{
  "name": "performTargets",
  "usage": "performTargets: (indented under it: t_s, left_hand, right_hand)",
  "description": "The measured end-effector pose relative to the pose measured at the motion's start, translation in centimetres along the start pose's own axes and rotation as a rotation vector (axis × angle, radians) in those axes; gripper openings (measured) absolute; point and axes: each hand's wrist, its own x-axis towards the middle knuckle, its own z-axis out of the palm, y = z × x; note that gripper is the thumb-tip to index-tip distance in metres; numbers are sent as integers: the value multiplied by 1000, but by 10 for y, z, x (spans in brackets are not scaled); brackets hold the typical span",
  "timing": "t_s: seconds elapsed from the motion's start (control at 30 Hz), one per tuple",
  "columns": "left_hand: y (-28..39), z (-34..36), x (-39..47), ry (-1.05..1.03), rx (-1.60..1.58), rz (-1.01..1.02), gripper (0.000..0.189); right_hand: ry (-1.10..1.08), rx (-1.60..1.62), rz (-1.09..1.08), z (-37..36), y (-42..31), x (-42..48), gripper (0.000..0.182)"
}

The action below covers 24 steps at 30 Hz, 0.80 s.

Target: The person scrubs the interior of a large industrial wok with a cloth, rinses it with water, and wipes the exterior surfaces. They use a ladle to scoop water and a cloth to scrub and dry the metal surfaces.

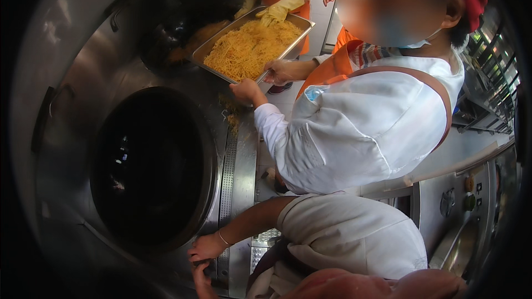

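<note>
At the lower left, my right hand [208, 247], with a thin band at the wrist, lies palm down at the steel stove's front edge, just below a large dark wok [153, 166]. My left hand [201, 276] is close beneath it, fingers curled up towards it; a small dark shape shows between them, and what it is cannot be told. Inside the wok only dark metal and reflections show. Farther up, a co-worker's two hands hold the near corner of a steel tray [289, 52] heaped with yellow noodles [249, 47]. Another co-worker's yellow-gloved hand [278, 10] rests in the noodles.
A co-worker in a white jacket [345, 120] and red cap stands close beside me. A second dark wok [162, 45] with noodles is beyond mine. A perforated drain strip [227, 174] runs along the stove front, with noodle scraps [232, 121] near its far end.
</note>
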Motion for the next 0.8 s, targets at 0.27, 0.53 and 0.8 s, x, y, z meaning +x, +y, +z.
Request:
performTargets:
  t_s: [0.27,0.53,0.8]
  left_hand:
    - [3,-3,-19,179,263,573,79]
    - [94,44,-49,-8,1707,1281,69]
    - [74,19,-18,-55,1954,856,32]
  right_hand:
    - [-77,1195,919,19,20,2,82]
    - [-494,1983,845,-2,-5,13,19]
    - [-417,1311,660,5,-11,26,18]
